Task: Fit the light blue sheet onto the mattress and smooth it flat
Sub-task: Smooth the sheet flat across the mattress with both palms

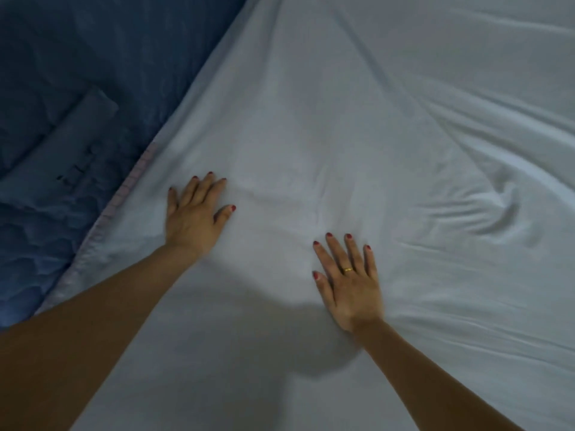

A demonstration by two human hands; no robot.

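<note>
The light blue sheet (342,119) covers most of the view, spread over the mattress. Its hemmed edge (124,194) runs diagonally from the lower left up to the top centre. My left hand (194,213) lies flat on the sheet close to that edge, fingers apart and palm down. My right hand (350,281), with a gold ring, presses flat on the sheet further right and nearer to me. Neither hand grips any cloth. Wrinkles (485,213) bunch up to the right of my right hand, and long creases run across the upper right.
Dark blue quilted bedding (93,57) fills the left side beyond the sheet's edge. A folded dark blue piece (62,157) lies on it at the left.
</note>
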